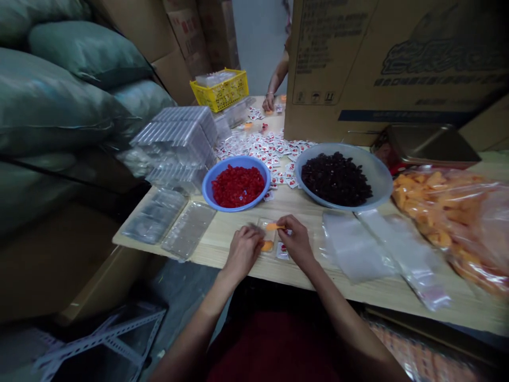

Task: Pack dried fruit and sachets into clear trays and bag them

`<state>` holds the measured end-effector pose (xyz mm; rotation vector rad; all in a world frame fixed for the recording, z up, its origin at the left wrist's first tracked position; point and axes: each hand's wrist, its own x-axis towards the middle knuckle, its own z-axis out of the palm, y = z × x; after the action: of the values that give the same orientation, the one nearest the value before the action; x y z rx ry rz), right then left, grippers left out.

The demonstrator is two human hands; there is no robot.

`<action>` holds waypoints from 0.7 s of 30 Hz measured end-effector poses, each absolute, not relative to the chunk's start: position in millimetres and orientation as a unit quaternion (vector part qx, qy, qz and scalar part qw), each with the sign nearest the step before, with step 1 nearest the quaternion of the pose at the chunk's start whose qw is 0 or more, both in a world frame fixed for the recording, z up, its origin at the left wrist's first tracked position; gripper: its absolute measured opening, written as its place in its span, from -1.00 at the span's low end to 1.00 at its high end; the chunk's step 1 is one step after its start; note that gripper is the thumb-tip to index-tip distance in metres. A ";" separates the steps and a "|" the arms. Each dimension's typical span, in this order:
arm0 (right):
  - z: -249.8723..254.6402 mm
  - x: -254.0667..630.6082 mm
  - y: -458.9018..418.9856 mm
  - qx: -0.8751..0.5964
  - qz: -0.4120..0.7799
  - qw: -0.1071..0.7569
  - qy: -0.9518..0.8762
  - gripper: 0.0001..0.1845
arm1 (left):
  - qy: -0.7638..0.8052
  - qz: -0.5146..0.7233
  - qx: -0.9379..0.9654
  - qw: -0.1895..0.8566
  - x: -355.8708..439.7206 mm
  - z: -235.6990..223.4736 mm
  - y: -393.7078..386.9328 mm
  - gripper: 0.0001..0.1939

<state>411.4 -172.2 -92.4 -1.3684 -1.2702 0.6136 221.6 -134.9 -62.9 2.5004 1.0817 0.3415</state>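
Note:
My left hand (243,250) rests curled at the near table edge, its fingers closed on an orange piece (267,245) at a small clear plastic tray (271,237). My right hand (295,240) pinches another orange piece (273,226) over the same tray. A small red-and-white sachet (282,249) lies in the tray beside my right hand. Just beyond stand a blue bowl of red pieces (237,185) and a grey bowl of dark dried fruit (342,178).
Stacks of clear trays (178,139) and flat trays (170,220) lie left. Scattered sachets (270,146) and a yellow basket (220,90) sit farther back, where another person's hand (269,101) rests. A bag of orange pieces (449,212), clear bags (377,244) and a big carton (397,58) fill the right.

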 end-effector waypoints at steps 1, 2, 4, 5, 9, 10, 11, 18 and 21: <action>-93.7 409.7 -169.5 -0.575 0.258 0.553 -0.545 -0.80 | 0.380 0.119 0.897 0.193 223.0 -66.6 -137.0 -0.83; -94.7 408.0 -166.5 -0.568 0.257 0.551 -0.555 -0.80 | 0.375 0.121 0.898 0.195 223.6 -69.2 -138.4 -0.83; -96.5 405.5 -160.6 -0.550 0.261 0.543 -0.578 -0.78 | 0.374 0.147 0.891 0.211 222.4 -70.5 -138.7 -0.82; -97.6 404.9 -158.0 -0.541 0.268 0.538 -0.589 -0.77 | 0.382 0.173 0.881 0.220 221.0 -69.5 -137.6 -0.81; -104.1 406.1 -150.9 -0.508 0.304 0.525 -0.612 -0.78 | 0.407 0.253 0.840 0.253 218.8 -63.0 -127.3 -0.67; -105.8 407.0 -149.8 -0.501 0.313 0.520 -0.617 -0.78 | 0.403 0.245 0.843 0.260 220.3 -62.6 -124.2 -0.63; -107.2 408.0 -149.0 -0.497 0.319 0.513 -0.623 -0.78 | 0.397 0.228 0.848 0.266 222.7 -62.9 -121.3 -0.61; -107.1 417.8 -156.0 -0.519 0.270 0.423 -0.692 -0.67 | 0.413 0.145 0.871 0.222 238.5 -69.4 -119.7 -0.76; -103.9 419.7 -162.6 -0.537 0.246 0.411 -0.694 -0.62 | 0.412 0.146 0.876 0.203 238.3 -70.6 -120.9 -0.79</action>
<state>419.7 -162.6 -103.9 -1.3502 -1.7475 0.6193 238.3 -120.9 -70.6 2.4449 1.1501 0.4087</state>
